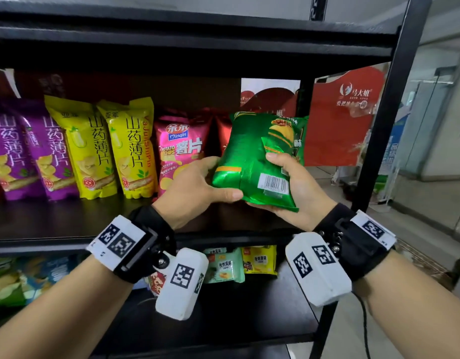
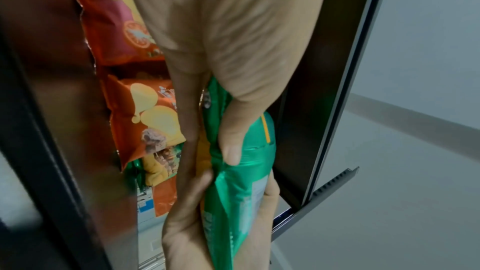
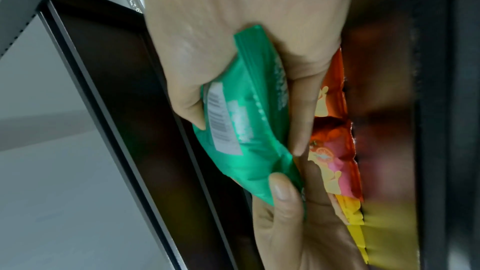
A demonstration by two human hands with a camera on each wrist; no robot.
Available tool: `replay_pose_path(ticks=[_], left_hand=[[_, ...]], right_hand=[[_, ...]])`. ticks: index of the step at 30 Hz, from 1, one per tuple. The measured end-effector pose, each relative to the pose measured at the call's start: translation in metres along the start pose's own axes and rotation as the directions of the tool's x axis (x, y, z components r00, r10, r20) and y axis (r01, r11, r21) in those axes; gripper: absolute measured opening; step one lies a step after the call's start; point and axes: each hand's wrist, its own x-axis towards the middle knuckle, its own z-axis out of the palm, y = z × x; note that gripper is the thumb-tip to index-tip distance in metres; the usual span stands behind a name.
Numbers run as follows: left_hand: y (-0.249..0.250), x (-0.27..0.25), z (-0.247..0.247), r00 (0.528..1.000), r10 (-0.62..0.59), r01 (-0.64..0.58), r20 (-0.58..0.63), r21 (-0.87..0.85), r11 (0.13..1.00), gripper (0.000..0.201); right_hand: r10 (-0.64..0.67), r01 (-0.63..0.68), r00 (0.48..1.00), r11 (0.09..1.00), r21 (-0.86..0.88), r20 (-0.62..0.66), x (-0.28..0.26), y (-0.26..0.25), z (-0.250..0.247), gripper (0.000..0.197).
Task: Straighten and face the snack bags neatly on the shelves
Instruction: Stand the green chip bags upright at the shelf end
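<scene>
Both hands hold a green chip bag (image 1: 249, 156) in front of the right end of the middle shelf (image 1: 68, 221), its barcode side towards me. My left hand (image 1: 210, 177) grips the bag's lower left edge, thumb on the near face. My right hand (image 1: 291, 177) holds the lower right corner, thumb up on the near face and fingers underneath. In the left wrist view the thumb (image 2: 231, 143) presses the green bag (image 2: 244, 176). The right wrist view shows the same bag (image 3: 249, 155) pinched. A second green bag (image 1: 299, 141) stands behind it.
Left of the hands stand a pink chip bag (image 1: 179, 151), two yellow bags (image 1: 107, 149) and purple bags (image 1: 21, 151), upright and facing out. Small packs (image 1: 225, 265) lie on the lower shelf. A black upright post (image 1: 379, 125) bounds the rack on the right.
</scene>
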Motion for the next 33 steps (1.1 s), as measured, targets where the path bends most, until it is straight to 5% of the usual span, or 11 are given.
replay_pose_path(ticks=[4,6,12,15,18,21,23,25,28,33], left_hand=[[-0.003,-0.001,-0.001,0.999,-0.006,0.004,0.035,0.059,0.998,0.081],[0.001,0.0,0.001,1.0,0.007,-0.007,0.02,0.03,1.0,0.093],[0.012,0.008,0.011,0.983,0.125,-0.133,-0.134,-0.048,0.99,0.082],[0.009,0.012,0.005,0.991,0.116,-0.116,-0.066,0.015,0.993,0.089],[0.006,0.013,0.005,0.988,0.08,-0.069,-0.131,0.091,0.993,0.106],[0.006,0.008,0.013,0.922,0.225,-0.116,-0.314,0.329,0.937,0.095],[0.006,0.0,0.023,0.9,0.319,-0.165,-0.298,0.444,0.88,0.083],[0.005,-0.006,0.032,0.932,0.31,-0.174,-0.187,0.52,0.836,0.086],[0.003,-0.007,0.035,0.966,0.225,-0.162,-0.128,0.381,0.91,0.105],[-0.004,0.017,0.018,0.905,0.212,-0.173,-0.369,0.137,0.975,0.097]], right_hand=[[-0.01,0.011,1.0,0.999,-0.038,0.022,-0.001,0.006,-0.005,0.053],[-0.039,0.042,0.999,0.99,-0.132,0.022,-0.001,0.007,-0.008,0.045],[-0.072,0.107,0.977,0.979,-0.173,0.199,-0.001,-0.001,-0.007,0.055],[-0.188,0.207,0.975,0.962,-0.18,0.119,0.004,-0.007,-0.005,0.056],[-0.321,0.301,0.947,0.87,-0.39,0.014,0.009,-0.006,0.0,0.04],[-0.45,0.349,0.891,0.765,-0.541,-0.063,0.012,0.0,0.004,0.039],[-0.485,0.332,0.872,0.685,-0.649,-0.065,0.01,0.003,0.009,0.045],[-0.476,0.292,0.879,0.604,-0.741,-0.041,0.007,0.007,0.014,0.04],[-0.445,0.307,0.895,0.565,-0.766,0.031,0.001,0.012,0.02,0.041],[-0.409,0.346,0.911,0.681,-0.646,0.056,0.0,0.011,0.024,0.035]])
